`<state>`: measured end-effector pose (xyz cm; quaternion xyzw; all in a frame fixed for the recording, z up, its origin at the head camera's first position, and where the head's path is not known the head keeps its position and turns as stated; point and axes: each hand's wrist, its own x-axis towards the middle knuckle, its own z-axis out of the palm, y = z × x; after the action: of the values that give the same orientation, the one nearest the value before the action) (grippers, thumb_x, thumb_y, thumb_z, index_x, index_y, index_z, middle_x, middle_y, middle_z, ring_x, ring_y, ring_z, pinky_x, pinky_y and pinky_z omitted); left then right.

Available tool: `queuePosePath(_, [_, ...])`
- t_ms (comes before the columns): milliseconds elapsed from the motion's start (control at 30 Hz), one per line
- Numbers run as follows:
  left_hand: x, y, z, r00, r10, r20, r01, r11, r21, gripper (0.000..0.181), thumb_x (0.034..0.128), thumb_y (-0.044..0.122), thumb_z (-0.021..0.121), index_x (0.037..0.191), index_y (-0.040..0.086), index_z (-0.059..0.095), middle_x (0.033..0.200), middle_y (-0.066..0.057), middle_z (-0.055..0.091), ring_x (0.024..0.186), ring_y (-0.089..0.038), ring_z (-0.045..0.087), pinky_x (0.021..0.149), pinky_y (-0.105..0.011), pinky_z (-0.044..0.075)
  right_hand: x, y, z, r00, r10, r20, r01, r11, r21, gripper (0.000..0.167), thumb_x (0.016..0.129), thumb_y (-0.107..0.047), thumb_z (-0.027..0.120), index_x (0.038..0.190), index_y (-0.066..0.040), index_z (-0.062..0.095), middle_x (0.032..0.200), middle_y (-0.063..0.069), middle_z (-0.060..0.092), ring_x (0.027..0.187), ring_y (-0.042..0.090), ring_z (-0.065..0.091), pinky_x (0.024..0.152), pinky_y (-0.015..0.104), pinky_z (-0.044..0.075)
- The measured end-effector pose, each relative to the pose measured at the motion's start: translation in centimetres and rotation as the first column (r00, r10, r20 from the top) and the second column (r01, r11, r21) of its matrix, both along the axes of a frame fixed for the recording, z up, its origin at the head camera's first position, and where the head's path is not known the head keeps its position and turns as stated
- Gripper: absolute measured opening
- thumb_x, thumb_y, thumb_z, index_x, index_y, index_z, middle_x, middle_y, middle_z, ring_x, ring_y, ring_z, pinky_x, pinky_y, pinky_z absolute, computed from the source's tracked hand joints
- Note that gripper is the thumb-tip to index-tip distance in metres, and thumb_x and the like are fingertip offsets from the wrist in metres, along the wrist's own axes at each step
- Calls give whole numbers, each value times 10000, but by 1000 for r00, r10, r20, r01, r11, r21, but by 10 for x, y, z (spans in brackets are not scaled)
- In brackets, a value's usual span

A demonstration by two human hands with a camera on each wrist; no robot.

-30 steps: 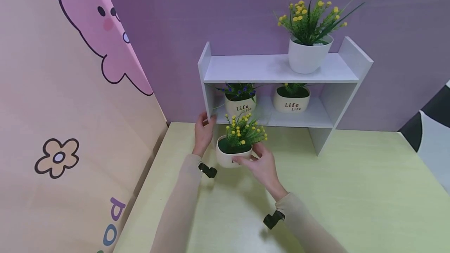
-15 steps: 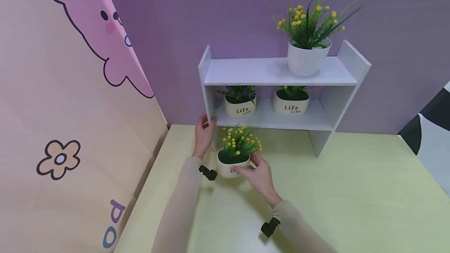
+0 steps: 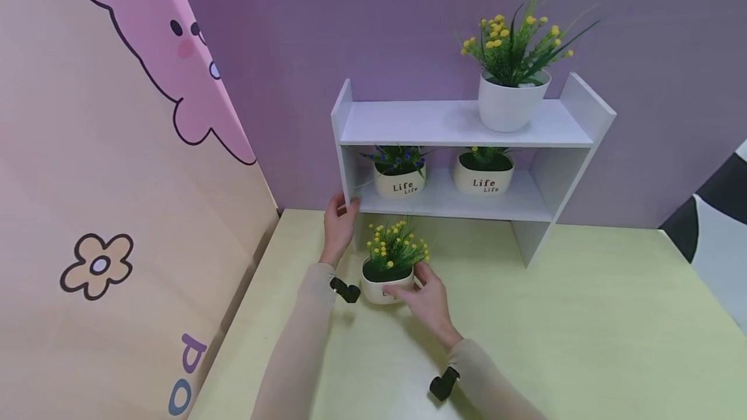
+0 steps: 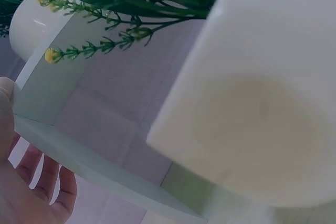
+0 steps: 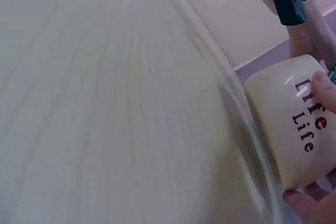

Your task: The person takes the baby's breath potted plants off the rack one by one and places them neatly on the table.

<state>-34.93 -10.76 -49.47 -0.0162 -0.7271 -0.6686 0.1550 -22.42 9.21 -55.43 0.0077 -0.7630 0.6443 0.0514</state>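
Note:
My right hand (image 3: 428, 301) grips the right side of a cream pot (image 3: 379, 291) with yellow flowers, thumb across its front. The right wrist view shows that pot (image 5: 286, 114) slightly tilted, with "Life Life" lettering and my thumb and fingers around it. At the white shelf unit's (image 3: 446, 210) left side panel, my left hand (image 3: 340, 232) holds the edge; in the left wrist view the hand (image 4: 39, 187) has its thumb on one side of the panel (image 4: 94, 163) and its fingers on the other. The pot's underside (image 4: 252, 108) fills that view's right part.
On the shelf unit's lower board stand a blue-flowered pot (image 3: 399, 185) and another cream pot (image 3: 484, 180). A white round pot (image 3: 509, 105) with yellow flowers is on the top board. The pale table (image 3: 613, 316) meets a printed panel (image 3: 146, 212) on the left.
The right hand has brought the yellow-flowered cream pot lower and a little nearer to me. My left hand keeps its place on the side panel. The head view has shifted slightly.

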Motion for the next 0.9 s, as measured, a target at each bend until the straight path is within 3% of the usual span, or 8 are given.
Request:
queuePosePath(367, [-1,1,-2,1000,1,-25,-1,1000,6,496,1069,323,635,1487,67,557,1414,-182,621,1235,-352,629,1008,-506,548,3,-7,-10,1000,-16,-15,16,1000,-25,784,756,-160,983,1434,-61,602,1522,161,612,1489,412,500,1178,554,450])
queuePosePath(900, [2,1,1,999,5,-34,-5,1000,20,477,1071,295,638,1473,50,565,1420,-207,619,1262,-395,627,1034,-547,542,5,-14,-20,998,-40,-39,39,999,-12,935,711,-169,1011,1513,-154,530,1547,169,591,1437,371,565,1172,533,464])
